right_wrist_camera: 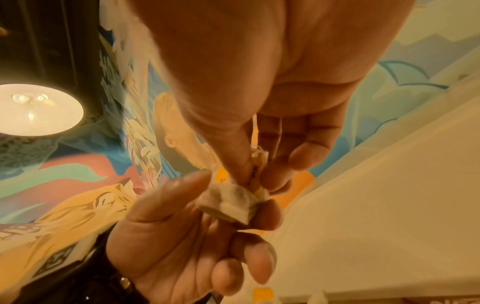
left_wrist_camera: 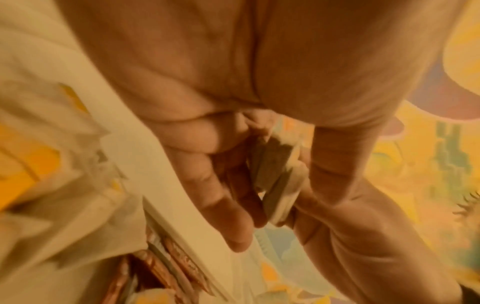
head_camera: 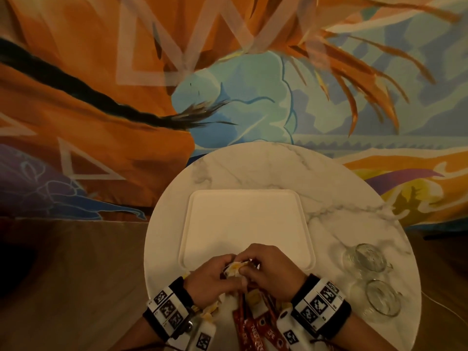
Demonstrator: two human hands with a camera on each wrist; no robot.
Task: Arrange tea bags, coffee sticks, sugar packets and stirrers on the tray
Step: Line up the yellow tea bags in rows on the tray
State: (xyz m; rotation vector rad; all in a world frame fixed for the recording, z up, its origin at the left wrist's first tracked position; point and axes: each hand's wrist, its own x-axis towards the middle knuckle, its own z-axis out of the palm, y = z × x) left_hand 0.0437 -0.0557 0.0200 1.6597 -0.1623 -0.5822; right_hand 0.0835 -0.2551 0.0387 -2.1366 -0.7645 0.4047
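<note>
My two hands meet just above the near rim of the white tray [head_camera: 243,224]. The left hand [head_camera: 226,271] curls round a small bunch of tea bags [head_camera: 235,269]; in the left wrist view the tea bags [left_wrist_camera: 275,176] sit between its fingers and thumb. In the right wrist view, my right hand [right_wrist_camera: 255,174] pinches the top of one tea bag [right_wrist_camera: 231,202] with thumb and forefinger, while the left hand [right_wrist_camera: 207,197] holds that bag from below. The right hand [head_camera: 249,268] touches the left. Red coffee sticks [head_camera: 255,328] lie on the table between my wrists. The tray's floor is bare.
The tray sits on a round marble table [head_camera: 342,198]. Two clear glass cups [head_camera: 367,257] [head_camera: 382,297] stand on its right side. White and yellow packets [left_wrist_camera: 52,144] lie under my left wrist. A painted wall [head_camera: 101,97] rises behind the table.
</note>
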